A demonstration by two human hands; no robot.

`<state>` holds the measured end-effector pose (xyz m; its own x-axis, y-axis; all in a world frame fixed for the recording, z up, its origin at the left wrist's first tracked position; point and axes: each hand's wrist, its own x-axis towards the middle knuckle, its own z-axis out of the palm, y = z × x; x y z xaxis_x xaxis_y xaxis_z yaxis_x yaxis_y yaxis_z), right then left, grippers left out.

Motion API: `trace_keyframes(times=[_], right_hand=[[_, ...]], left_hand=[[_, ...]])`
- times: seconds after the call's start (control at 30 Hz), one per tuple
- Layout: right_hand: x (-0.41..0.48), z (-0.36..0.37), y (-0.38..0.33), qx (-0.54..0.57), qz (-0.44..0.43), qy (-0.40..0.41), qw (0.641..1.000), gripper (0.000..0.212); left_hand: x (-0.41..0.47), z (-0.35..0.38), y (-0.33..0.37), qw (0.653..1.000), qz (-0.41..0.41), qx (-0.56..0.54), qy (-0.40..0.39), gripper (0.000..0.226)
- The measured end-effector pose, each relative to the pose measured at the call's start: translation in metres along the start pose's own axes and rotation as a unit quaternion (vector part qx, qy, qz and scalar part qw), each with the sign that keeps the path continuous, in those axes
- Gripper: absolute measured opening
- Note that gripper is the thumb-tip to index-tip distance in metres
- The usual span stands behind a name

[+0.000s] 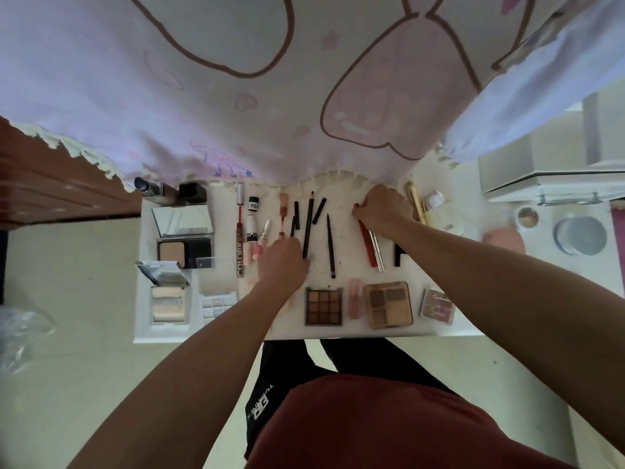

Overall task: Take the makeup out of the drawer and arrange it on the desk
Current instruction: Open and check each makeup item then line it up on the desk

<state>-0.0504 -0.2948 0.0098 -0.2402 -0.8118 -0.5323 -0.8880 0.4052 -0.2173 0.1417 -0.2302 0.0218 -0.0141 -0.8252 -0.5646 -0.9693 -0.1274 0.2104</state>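
My two bare forearms stretch forward over the white worktop, the left from the lower left and the right from the right side, with the elbows wide apart. My left hand lies knuckles up with its fingers curled under, and I cannot tell whether they hold anything. My right hand reaches farther out, back upward, its curled fingertips pinching the far end of a long red pencil.

right hand pinches red pencil | left hand perhaps touching black pencil
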Motion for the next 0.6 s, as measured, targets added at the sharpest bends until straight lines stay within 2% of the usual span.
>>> trace_keyframes(times=[0.13, 0.2, 0.33, 0.4, 0.5, 0.57, 0.6], right_hand=[[0.001, -0.010, 0.005, 0.092, -0.001, -0.005, 0.996, 0.032], [-0.001, -0.021, 0.007, 0.175, 0.013, -0.016, 0.984, 0.030], [-0.016, -0.043, 0.005, 0.397, 0.064, -0.083, 0.912, 0.019], [-0.025, -0.051, 0.003, 0.451, 0.069, -0.129, 0.881, 0.016], [-0.040, -0.059, -0.003, 0.512, 0.056, -0.180, 0.838, 0.014], [-0.046, -0.060, -0.008, 0.536, 0.049, -0.196, 0.819, 0.012], [-0.048, -0.061, -0.011, 0.543, 0.043, -0.200, 0.815, 0.012]], left_hand=[[-0.001, -0.003, 0.000, 1.000, -0.010, -0.018, -0.009, 0.024], [-0.001, -0.006, -0.002, 0.999, -0.015, -0.047, -0.009, 0.021], [-0.004, -0.021, 0.000, 0.987, -0.010, -0.163, -0.002, 0.019], [-0.007, -0.034, 0.005, 0.966, -0.009, -0.259, -0.016, 0.024], [-0.018, -0.056, 0.014, 0.901, -0.026, -0.426, -0.075, 0.027], [-0.025, -0.068, 0.016, 0.869, -0.026, -0.483, -0.105, 0.024], [-0.028, -0.072, 0.015, 0.866, -0.022, -0.488, -0.107, 0.021]])
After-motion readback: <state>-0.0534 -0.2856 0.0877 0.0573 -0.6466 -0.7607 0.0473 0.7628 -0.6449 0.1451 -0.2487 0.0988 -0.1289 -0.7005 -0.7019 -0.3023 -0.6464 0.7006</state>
